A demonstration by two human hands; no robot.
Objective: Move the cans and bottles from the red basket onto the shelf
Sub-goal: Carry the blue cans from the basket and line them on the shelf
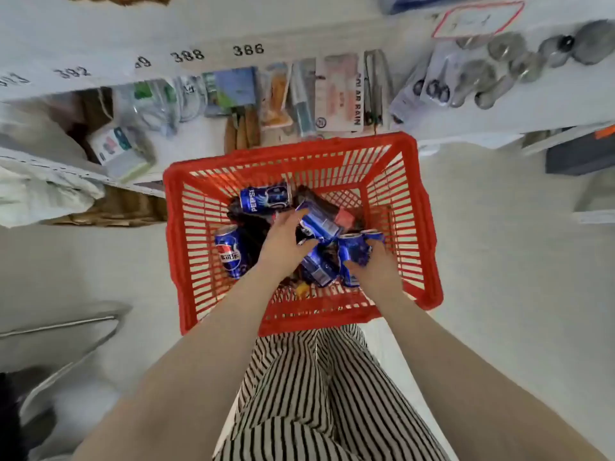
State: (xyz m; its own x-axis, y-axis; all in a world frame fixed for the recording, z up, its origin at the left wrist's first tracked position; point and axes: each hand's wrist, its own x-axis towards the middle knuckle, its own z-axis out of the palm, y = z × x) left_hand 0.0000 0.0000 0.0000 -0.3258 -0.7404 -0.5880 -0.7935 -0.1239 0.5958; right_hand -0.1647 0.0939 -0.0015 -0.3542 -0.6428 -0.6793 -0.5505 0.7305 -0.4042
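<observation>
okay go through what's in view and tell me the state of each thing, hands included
Red basket: on the floor, holding cans and dark bottles.
Left hand: grip on a blue can.
Right hand: grip on another blue can.
Pepsi can: lying loose by the basket's left wall.
Shelf: stocked with packaged goods.

Bright, even light; blurred, warped edges.

Glossy red plastic basket [299, 154], shiny blue metal cans [229, 251], striped cloth trousers [316, 394], matt pale floor [499, 261]

Red basket [299, 154] open on top, cans [229, 251] crowding its floor, packed shelf [299, 94] just behind it
</observation>
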